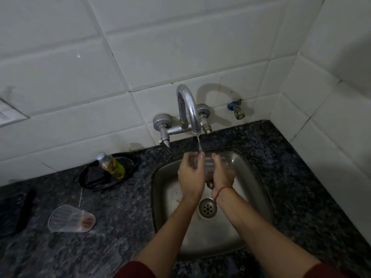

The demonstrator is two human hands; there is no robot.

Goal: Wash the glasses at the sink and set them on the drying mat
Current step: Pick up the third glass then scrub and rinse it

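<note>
Nearest: both forearms reach in over the steel sink (251, 177), drain (207, 208) just under the wrists.

Both hands are grasping one clear glass (208, 165). It's held tilted over the basin, mouth to the upper right. Left hand (189, 173) is wrapped on its left side, right hand (221, 173) on its right, fingers curled round it. A thin water stream (198, 143) from the faucet (186, 105) lands on the left hand's fingertips and the glass wall.

Second glass (70, 218) lies on its side on the desk (120, 207), well left of the sink, reddish residue in its base. Looks unwashed, so my guess is the task is about half done at best.

Further back: dish soap bottle (111, 165) lying in a black tray (90, 177) by the tiled wall.

Drying mat: can't make it out for sure; dark patch at far left may be it.

Risks:
- Wet, possibly soapy glass is slippery, so a slip drops it into the steel basin and could crack it.
- Glass sits close under the spout; lifting it could knock the rim on metal.
- The lying glass can roll if bumped on the way to the mat.
- A weak stream may leave residue.
</note>
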